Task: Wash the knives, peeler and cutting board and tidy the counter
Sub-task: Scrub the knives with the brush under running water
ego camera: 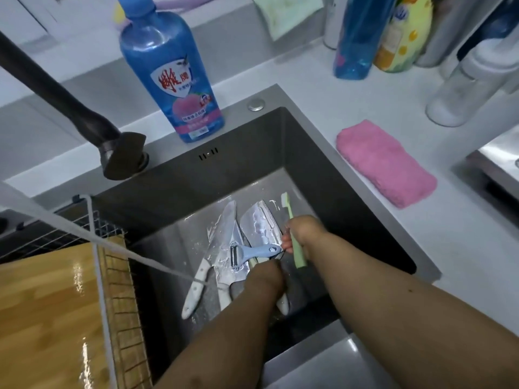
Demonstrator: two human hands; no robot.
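Note:
Several wet knives with white handles lie on the floor of the steel sink. A blue peeler lies across them. My right hand grips a pale green toothbrush, bristles pointing to the sink's far wall, and its fingertips touch the peeler's handle end. My left hand reaches down among the knife handles below the peeler; its fingers are hidden. A wet wooden cutting board rests on a wire rack at the left.
A dark faucet sends a stream of water slantwise into the sink. A blue dish soap bottle stands on the back rim. A folded pink cloth lies on the right counter. Bottles and containers crowd the back right.

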